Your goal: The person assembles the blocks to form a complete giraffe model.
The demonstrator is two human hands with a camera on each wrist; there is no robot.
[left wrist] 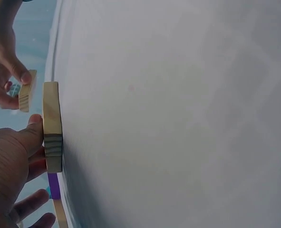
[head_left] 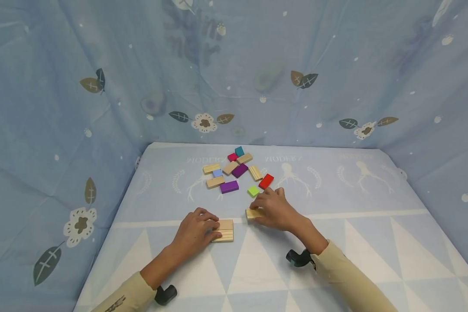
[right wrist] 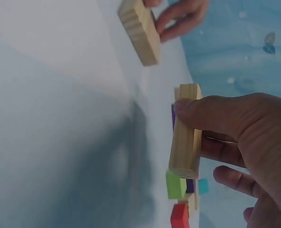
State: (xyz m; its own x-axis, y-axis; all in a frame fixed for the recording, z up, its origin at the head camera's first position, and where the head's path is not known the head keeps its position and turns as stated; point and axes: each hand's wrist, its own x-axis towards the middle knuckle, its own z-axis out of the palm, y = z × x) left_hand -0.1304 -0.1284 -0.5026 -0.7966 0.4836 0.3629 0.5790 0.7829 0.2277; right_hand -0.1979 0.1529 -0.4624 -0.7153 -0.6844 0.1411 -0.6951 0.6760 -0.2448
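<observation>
Two plain wooden blocks (head_left: 225, 229) lie side by side on the patterned cloth, long edges together. My left hand (head_left: 193, 232) is at their left ends, thumb and fingers touching them; the left wrist view shows the thumb (left wrist: 34, 121) against the pair (left wrist: 52, 123). To the right, my right hand (head_left: 274, 209) pinches another wooden block (head_left: 252, 213) between thumb and fingers. In the right wrist view this block (right wrist: 185, 137) is held apart from the pair (right wrist: 141, 33).
Behind the hands lie several loose blocks: purple (head_left: 229, 187), red (head_left: 266, 181), lime green (head_left: 253, 191), light blue (head_left: 217, 173), teal (head_left: 239, 151) and plain wooden (head_left: 216, 182). Blue patterned fabric (head_left: 234, 86) hangs behind and at both sides of the table.
</observation>
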